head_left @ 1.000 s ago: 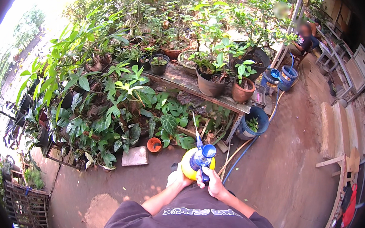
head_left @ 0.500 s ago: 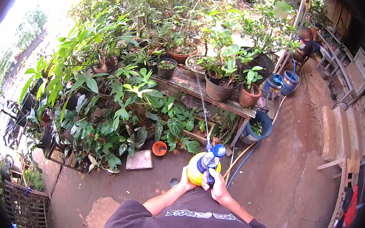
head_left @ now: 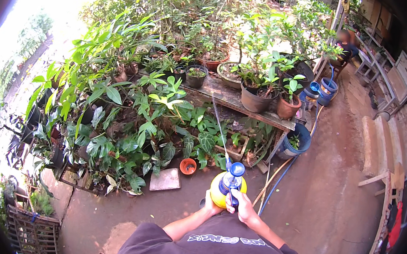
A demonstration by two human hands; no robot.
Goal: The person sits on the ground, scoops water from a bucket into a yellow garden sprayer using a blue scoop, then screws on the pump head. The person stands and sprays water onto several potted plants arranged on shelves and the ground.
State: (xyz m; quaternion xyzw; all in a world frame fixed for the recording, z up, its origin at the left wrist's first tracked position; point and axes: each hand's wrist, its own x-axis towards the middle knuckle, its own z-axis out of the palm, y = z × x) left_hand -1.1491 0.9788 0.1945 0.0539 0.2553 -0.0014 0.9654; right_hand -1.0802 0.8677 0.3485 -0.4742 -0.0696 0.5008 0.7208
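I hold a pump sprayer with a round yellow tank point(head_left: 215, 189) and a blue pump head point(head_left: 231, 179) close to my waist. My left hand point(head_left: 212, 206) cups the lower left side of the tank. Wrapped round the blue handle on the right is my right hand point(head_left: 241, 207). From the nozzle point(head_left: 228, 163) a thin jet of water point(head_left: 219, 128) shoots up and away toward a wooden plant shelf point(head_left: 220, 94). Dense leafy plants point(head_left: 156, 118) stand under and left of that shelf.
Several potted plants, among them a dark round pot point(head_left: 258, 101) and a terracotta pot point(head_left: 287, 108), line the shelf. An orange pot point(head_left: 188, 166) and a pale slab point(head_left: 165, 179) lie ahead. At right are a blue bucket point(head_left: 295, 143), a blue hose point(head_left: 275, 183) and a seated person point(head_left: 346, 51).
The sprayer's nozzle has swung left, and the jet now ends lower, near the shelf's front edge. The surroundings have shifted slightly right in view. Both hands keep their grip.
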